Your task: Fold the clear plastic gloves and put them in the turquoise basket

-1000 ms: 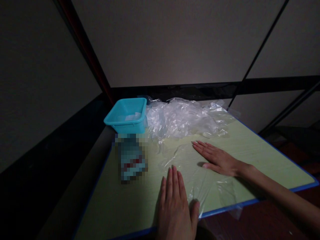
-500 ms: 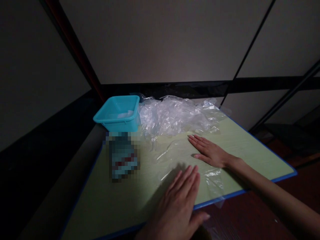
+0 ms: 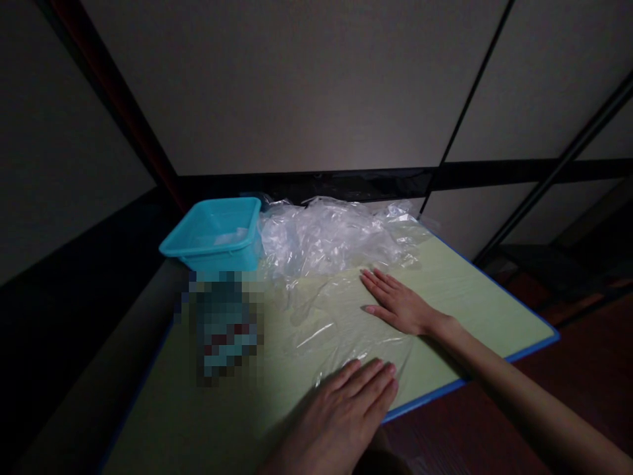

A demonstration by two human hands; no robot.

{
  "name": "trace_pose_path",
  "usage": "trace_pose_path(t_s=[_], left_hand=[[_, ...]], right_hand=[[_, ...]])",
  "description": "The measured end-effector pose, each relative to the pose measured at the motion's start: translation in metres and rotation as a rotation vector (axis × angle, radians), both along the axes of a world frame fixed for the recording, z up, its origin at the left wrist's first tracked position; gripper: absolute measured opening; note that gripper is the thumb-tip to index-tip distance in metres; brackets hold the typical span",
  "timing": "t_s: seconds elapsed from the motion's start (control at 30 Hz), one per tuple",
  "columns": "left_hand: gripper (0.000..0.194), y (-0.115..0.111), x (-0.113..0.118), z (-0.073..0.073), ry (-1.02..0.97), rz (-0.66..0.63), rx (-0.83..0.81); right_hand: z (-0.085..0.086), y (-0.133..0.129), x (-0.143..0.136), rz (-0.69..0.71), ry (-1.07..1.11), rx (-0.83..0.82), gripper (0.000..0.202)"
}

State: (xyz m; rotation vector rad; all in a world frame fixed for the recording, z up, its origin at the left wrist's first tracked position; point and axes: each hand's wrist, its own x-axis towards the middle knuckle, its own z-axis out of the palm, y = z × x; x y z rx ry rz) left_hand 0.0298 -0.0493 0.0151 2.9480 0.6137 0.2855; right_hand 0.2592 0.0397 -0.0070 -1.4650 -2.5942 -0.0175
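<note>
1. Head view: the left hand (image 3: 346,412) is palm down at the near side of the worktop (image 3: 475,290), its fingers straight and its fingertips over the near part of a clear film (image 3: 321,326). Whether its palm presses down cannot be told.
2. The right hand (image 3: 403,309) lies flat, palm down, on the worktop at the right side of the film, with its fingers pointing to the far left and its thumb spread away from them. The two hands are apart from each other, and neither is clamped on anything.
3. The film, thin and see-through, lies spread over the middle of the worktop, with shiny creases between and in front of the hands. Its exact outline is hard to tell.
4. Beyond the film, a crumpled heap of clear plastic (image 3: 331,234) lies along the far side of the worktop, by the wall (image 3: 306,86).
5. A turquoise bin (image 3: 225,254) stands upright at the far left, just beside the heap; a whitish piece (image 3: 230,237) lies inside it.
6. In front of the bin is a blurred item (image 3: 227,326), bluish green with a red band; the blur hides what it is.
7. The worktop is pale green with a blue edge, and a dark reddish floor (image 3: 459,429) shows past its near right side.
</note>
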Motion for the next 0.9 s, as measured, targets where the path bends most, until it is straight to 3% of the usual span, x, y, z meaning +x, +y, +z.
trace_pose_path(t_s=[0.3, 0.47, 0.6, 0.9], left_hand=[[0.049, 0.003, -0.003, 0.001, 0.001, -0.008, -0.001], [0.043, -0.001, -0.002, 0.003, 0.006, 0.008, -0.028], [0.037, -0.001, 0.001, 0.002, -0.022, 0.024, 0.007], [0.033, -0.004, 0.000, -0.001, -0.026, 0.025, 0.076]], right_hand=[[0.009, 0.003, 0.006, 0.026, 0.029, -0.031, 0.064], [0.020, -0.026, -0.022, -0.009, 0.053, 0.065, 0.061], [0.012, -0.047, -0.040, 0.127, 0.064, 0.007, 0.061], [-0.003, -0.030, -0.014, 0.039, 0.023, -0.001, 0.059]])
